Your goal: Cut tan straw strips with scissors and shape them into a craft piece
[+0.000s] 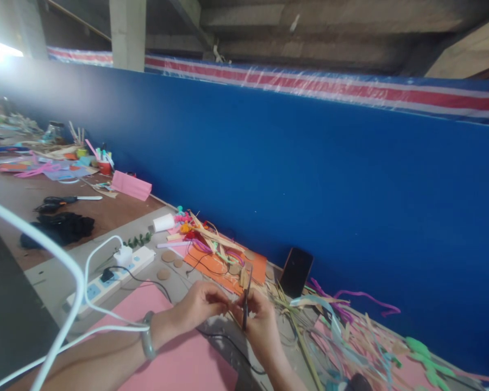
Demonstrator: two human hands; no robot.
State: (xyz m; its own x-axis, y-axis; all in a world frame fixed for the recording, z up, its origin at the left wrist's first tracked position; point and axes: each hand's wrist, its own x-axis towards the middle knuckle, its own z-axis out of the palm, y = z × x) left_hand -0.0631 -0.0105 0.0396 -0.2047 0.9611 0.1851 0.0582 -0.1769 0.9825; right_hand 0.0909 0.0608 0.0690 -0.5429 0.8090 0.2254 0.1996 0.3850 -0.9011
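Note:
My left hand (198, 305) and my right hand (259, 321) meet low in the middle of the view, above a grey worktop (57, 282) and a pink sheet (179, 364). The right hand's fingers are curled round a thin dark stick-like tool (246, 298) that stands almost upright. My left hand's fingertips are pinched together just left of that tool, on something too small to make out. A grey bangle (147, 335) sits on my left wrist. An orange sheet (224, 266) strewn with straw strips, fuzzy wires and card discs lies just beyond the hands.
A white power strip (106, 282) with a charger and white cables lies at left. A dark phone (295, 271) leans on the blue wall (309, 179). Loose ribbons and strips (342, 326) spread to the right. Further left are a pink box (131, 185), a glue gun (61, 202) and black cloth (61, 228).

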